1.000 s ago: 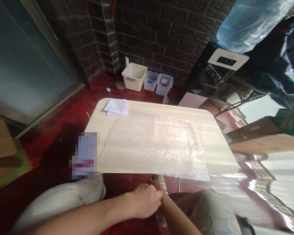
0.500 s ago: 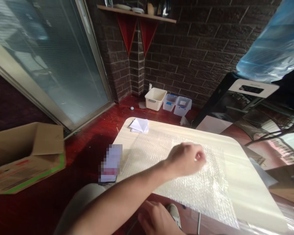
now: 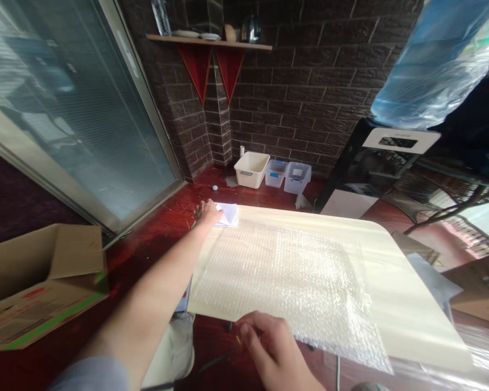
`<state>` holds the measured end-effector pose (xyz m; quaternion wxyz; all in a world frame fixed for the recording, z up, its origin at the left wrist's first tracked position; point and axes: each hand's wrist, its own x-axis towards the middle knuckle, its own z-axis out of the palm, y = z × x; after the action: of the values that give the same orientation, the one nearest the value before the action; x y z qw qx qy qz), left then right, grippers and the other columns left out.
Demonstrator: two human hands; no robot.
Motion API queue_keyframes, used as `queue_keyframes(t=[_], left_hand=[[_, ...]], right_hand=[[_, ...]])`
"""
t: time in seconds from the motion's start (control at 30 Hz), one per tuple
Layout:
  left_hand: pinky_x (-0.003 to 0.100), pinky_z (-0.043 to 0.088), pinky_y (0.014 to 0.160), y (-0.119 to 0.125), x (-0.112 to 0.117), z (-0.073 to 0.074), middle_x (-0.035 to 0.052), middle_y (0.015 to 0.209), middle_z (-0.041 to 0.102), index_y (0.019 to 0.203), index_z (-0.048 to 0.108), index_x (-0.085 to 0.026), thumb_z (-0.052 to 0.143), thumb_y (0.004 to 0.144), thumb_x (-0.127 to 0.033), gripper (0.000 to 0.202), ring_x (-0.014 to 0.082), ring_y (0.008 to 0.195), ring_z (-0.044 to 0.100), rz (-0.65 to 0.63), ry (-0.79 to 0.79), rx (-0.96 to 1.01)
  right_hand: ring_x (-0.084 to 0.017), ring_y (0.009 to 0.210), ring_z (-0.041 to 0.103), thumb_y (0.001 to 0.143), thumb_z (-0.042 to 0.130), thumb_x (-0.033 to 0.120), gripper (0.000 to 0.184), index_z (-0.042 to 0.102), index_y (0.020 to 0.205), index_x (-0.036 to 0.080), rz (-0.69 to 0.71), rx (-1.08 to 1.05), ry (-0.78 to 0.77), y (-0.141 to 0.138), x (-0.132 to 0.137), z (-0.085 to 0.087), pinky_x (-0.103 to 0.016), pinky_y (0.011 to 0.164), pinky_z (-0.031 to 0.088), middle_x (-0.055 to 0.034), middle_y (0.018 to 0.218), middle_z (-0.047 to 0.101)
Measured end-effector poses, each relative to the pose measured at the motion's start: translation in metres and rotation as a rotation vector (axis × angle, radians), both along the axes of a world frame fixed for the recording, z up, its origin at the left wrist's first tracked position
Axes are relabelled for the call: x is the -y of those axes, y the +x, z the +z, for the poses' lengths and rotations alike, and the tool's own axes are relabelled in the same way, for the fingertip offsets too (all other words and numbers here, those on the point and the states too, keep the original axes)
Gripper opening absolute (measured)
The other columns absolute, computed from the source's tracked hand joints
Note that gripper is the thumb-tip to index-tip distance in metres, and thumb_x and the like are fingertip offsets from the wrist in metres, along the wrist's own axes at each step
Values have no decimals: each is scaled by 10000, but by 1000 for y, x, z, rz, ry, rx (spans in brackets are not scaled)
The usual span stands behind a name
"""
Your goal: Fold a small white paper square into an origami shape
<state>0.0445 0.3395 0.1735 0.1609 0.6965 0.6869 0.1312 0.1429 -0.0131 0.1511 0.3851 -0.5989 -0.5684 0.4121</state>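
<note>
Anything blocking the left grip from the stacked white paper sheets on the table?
Nothing visible. The left grip is at the left side of the stacked white paper sheets, thumb seemingly over their edge. The clear plastic bubble wrap spreads nearer and rightward, not between them.

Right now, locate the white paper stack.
In the head view, the white paper stack lies at the far left corner of the table, by the left hand, beyond the bubble wrap.

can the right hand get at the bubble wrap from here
Probably yes: the right hand is by the near edge of the table, close to the bubble wrap, and nothing visible blocks the way; the left hand is at the papers.
</note>
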Motion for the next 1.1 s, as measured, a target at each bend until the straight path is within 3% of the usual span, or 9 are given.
queue_keyframes(t=[0.3, 0.53, 0.63, 0.7, 0.77, 0.87, 0.93, 1.0, 1.1], left_hand=[[506, 591, 981, -24, -13, -32, 130, 1374, 646, 1358, 633, -164, 687, 1007, -371, 411, 284, 1178, 672, 82, -157, 74], [487, 606, 952, -9, -10, -23, 116, 1344, 659, 1342, 644, -162, 687, 1007, -382, 403, 285, 1145, 684, 2, -190, 467], [416, 624, 862, 12, 14, -14, 101, 1211, 702, 1247, 668, -147, 679, 1013, -359, 316, 228, 1015, 710, -104, -178, 718], [286, 597, 715, 29, 41, -12, 63, 1010, 731, 1071, 668, -147, 631, 1011, -306, 175, 165, 819, 715, -185, -185, 882], [243, 538, 567, 46, 73, -18, 38, 855, 712, 955, 620, -162, 624, 976, -327, 165, 138, 643, 674, -258, -226, 1015], [229, 484, 479, 68, 120, -35, 1, 711, 655, 850, 559, -190, 637, 915, -392, 226, 125, 517, 619, -345, -282, 1151], [232, 477, 458, 77, 144, -46, -6, 668, 649, 855, 567, -194, 624, 904, -389, 209, 134, 496, 618, -405, -333, 1193], [231, 477, 451, 81, 162, -53, -11, 672, 662, 886, 566, -200, 632, 891, -357, 171, 142, 493, 635, -443, -378, 1218], [232, 488, 467, 76, 174, -51, -10, 718, 669, 910, 551, -205, 626, 889, -307, 129, 145, 522, 655, -463, -413, 1272]], right_hand=[[-212, 808, 683, 1069, 493, 516, 410, 745, 1000, 200, -100, -85, -5, 12, -9, 8, -280, 654, 499, -63, 831, 736], [-189, 736, 670, 1060, 520, 497, 395, 753, 1008, 181, -99, -108, -18, 26, -22, 21, -289, 643, 482, -61, 802, 747], [-202, 718, 669, 1031, 548, 525, 408, 741, 949, 175, -190, -214, 9, 46, -52, 32, -324, 670, 510, -73, 777, 743], [-226, 739, 683, 972, 619, 545, 389, 733, 1001, 175, -386, -283, 88, 65, -77, 33, -334, 647, 512, -69, 773, 722], [-253, 844, 703, 922, 677, 558, 412, 716, 1100, 189, -593, -308, 137, 84, -98, 27, -345, 670, 527, -93, 939, 746], [-291, 1053, 704, 845, 767, 594, 562, 661, 1251, 221, -828, -372, 166, 104, -110, 6, -358, 760, 559, -115, 1190, 739], [-286, 1017, 714, 836, 773, 610, 558, 683, 1219, 214, -828, -487, 158, 111, -107, -8, -354, 753, 561, -111, 1192, 749], [-264, 880, 721, 817, 807, 601, 519, 731, 1115, 183, -787, -561, 77, 113, -101, -15, -340, 715, 544, -98, 1012, 778], [-208, 702, 667, 746, 887, 570, 485, 758, 980, 165, -823, -540, 34, 115, -92, -13, -299, 605, 488, -61, 839, 751]])
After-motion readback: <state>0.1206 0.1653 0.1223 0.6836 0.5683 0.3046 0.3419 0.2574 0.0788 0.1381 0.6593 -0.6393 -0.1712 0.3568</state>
